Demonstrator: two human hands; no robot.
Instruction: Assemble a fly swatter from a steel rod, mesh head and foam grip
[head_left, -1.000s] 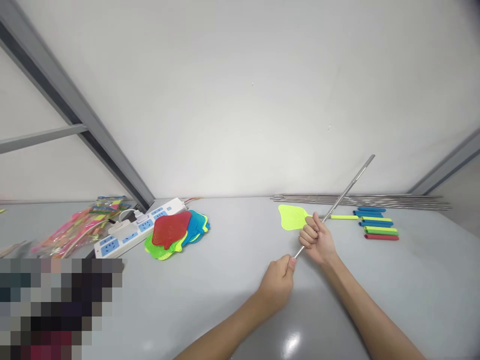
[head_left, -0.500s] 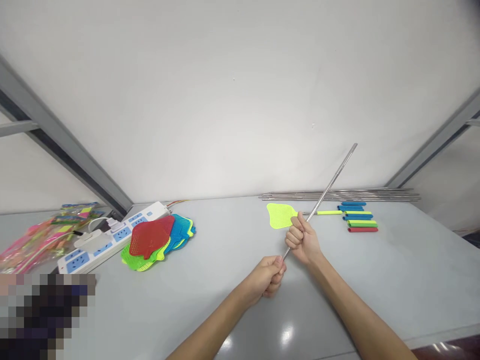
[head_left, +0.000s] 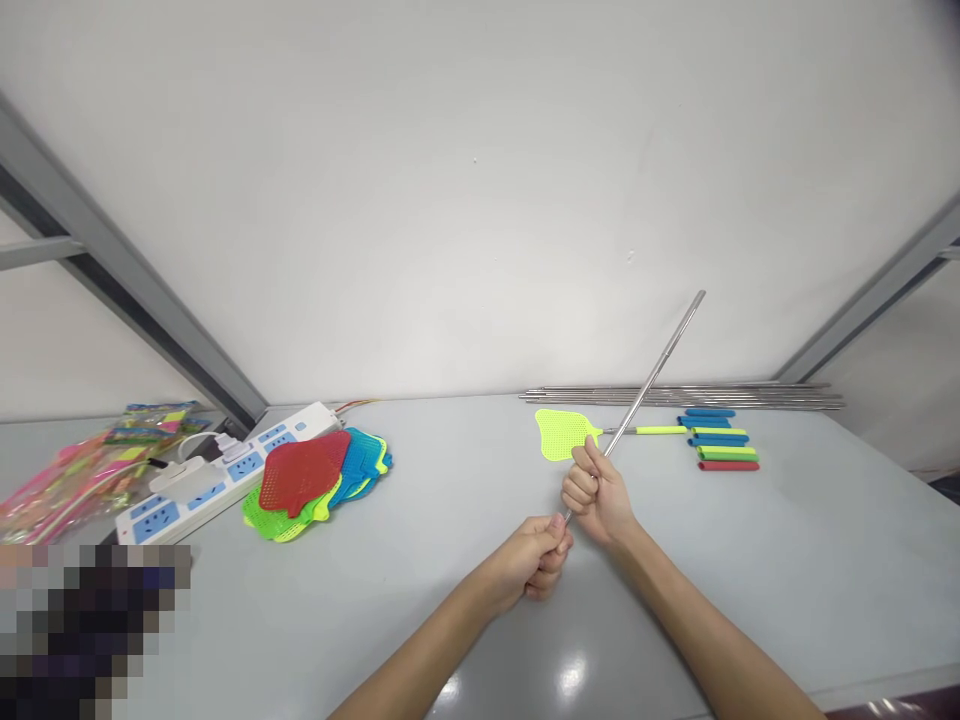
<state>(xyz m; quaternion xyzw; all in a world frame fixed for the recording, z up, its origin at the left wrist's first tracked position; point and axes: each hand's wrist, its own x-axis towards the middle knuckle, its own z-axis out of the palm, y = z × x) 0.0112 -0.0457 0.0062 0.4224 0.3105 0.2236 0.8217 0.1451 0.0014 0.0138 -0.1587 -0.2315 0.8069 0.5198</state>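
My left hand [head_left: 536,560] is closed round the lower end of a telescopic metal rod [head_left: 654,382]. Just above it, my right hand [head_left: 596,492] grips the same rod, its thumb pointing up. The rod slants up and to the right, its thicker end free in the air. Behind my right hand lies a yellow fly swatter [head_left: 564,436] with a metal shaft and a yellow grip. To its right are several foam grip sleeves [head_left: 720,440] in blue, yellow, green and red. A row of metal rods [head_left: 690,396] lies along the wall.
On the left, loose swatter heads [head_left: 304,475] in red, green and blue overlap beside a white power strip [head_left: 225,480] with plugs in it. Plastic-bagged items [head_left: 97,470] lie farther left. A grey frame post [head_left: 127,260] stands on that side.
My right hand has slid slightly down the rod toward my left hand, and the rod's free end has dropped a little to the left. Both hands keep their hold.
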